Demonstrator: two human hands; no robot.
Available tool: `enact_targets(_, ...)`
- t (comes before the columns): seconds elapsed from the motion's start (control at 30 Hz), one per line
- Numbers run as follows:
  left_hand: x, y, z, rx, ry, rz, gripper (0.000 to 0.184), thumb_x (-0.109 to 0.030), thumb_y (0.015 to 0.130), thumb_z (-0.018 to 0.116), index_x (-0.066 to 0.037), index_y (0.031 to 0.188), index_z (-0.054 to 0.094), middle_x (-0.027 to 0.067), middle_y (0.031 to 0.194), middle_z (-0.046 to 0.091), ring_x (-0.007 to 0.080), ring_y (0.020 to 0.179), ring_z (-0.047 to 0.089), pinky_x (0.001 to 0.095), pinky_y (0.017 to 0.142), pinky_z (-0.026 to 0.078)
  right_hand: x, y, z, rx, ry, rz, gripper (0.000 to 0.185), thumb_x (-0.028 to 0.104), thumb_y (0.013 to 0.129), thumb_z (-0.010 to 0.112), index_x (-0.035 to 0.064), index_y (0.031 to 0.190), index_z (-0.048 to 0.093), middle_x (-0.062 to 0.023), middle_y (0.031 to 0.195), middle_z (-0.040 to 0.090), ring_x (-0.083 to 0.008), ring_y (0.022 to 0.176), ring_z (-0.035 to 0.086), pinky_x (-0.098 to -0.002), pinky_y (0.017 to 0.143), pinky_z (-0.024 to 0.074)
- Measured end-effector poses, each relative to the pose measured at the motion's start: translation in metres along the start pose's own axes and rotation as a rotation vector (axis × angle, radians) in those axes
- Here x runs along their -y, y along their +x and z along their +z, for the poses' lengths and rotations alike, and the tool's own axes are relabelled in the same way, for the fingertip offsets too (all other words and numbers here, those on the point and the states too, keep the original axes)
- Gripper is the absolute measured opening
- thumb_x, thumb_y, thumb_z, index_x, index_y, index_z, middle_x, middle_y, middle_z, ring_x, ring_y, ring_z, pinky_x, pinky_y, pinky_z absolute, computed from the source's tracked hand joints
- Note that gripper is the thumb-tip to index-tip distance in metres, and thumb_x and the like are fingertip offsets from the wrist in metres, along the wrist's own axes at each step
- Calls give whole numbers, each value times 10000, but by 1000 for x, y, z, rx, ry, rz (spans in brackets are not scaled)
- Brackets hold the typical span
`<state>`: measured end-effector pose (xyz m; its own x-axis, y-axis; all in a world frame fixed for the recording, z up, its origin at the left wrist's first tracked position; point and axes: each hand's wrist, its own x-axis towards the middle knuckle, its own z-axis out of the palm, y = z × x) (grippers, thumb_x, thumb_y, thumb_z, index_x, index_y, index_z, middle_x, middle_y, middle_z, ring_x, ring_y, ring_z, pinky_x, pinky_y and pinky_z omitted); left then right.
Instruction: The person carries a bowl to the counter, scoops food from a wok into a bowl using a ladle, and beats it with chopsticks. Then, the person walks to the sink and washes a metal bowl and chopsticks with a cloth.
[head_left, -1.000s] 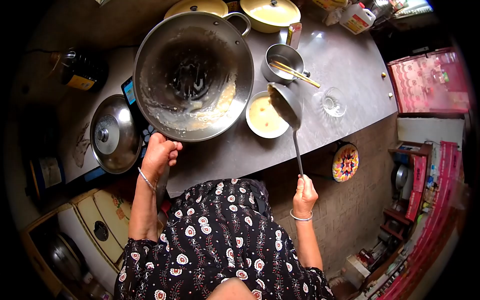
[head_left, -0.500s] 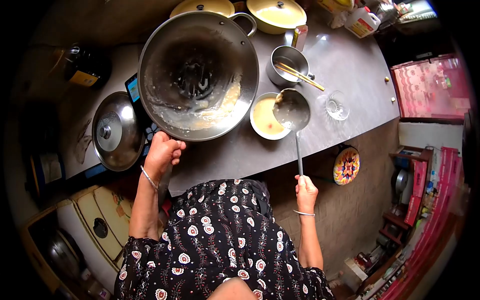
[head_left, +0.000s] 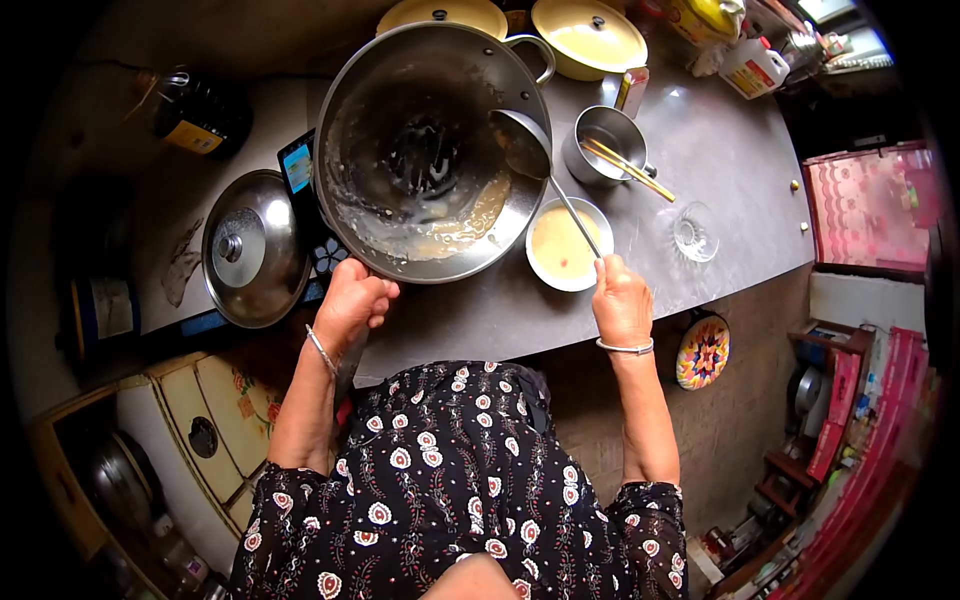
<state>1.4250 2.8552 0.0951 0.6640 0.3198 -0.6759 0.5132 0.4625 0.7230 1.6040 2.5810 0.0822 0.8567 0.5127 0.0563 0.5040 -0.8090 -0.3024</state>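
Note:
A large wok (head_left: 400,130) is tilted up over the counter, with pale residue on its inner wall. My left hand (head_left: 358,300) is closed at its near edge, where the handle is hidden by my fingers. My right hand (head_left: 622,300) grips the handle of a metal ladle (head_left: 522,145), whose bowl is over the wok's right side. Beneath the ladle's handle stands a white bowl (head_left: 566,246) of pale yellow liquid.
A steel lid (head_left: 256,248) and a lit screen (head_left: 299,167) are left of the wok. A small pot (head_left: 606,146) with chopsticks (head_left: 632,171) and a glass dish (head_left: 695,232) stand right. Yellow lidded pots (head_left: 590,38) are behind.
The ladle has moved from over the white bowl leftward to the wok, and my right hand has come up towards the bowl. The whole view has shifted slightly. My left hand keeps its grip.

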Motion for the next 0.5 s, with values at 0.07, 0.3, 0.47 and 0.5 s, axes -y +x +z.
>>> enact_targets(0.07,-1,0,0,0,-7,1,61,-18,766,483,6,809,520,29,691,529,42,450,394,205,358,314,10,0,-7,60,-70,0,191,170,880,506,5,783,513,-224,676,576,-414,633,567,-482,544,444)
enact_targets(0.3,2,4,-3,1,-19,-27,94,-8,765,481,13,850,517,42,706,542,47,456,399,205,362,316,15,-27,-20,206,188,-5,163,156,875,521,5,815,522,-225,679,565,-410,657,565,-483,560,430)
enact_targets(0.47,-2,2,-1,5,-14,-31,123,0,765,475,1,881,515,33,718,545,36,464,397,199,365,317,18,6,7,45,122,-44,136,162,882,516,42,818,508,-207,691,578,-392,617,565,-459,539,438)
enact_targets(0.5,-3,1,0,6,-14,-29,125,0,766,475,-1,884,515,32,720,545,35,465,397,197,366,317,19,8,14,29,107,-66,142,166,882,516,43,812,501,-204,691,577,-392,609,565,-460,532,442)
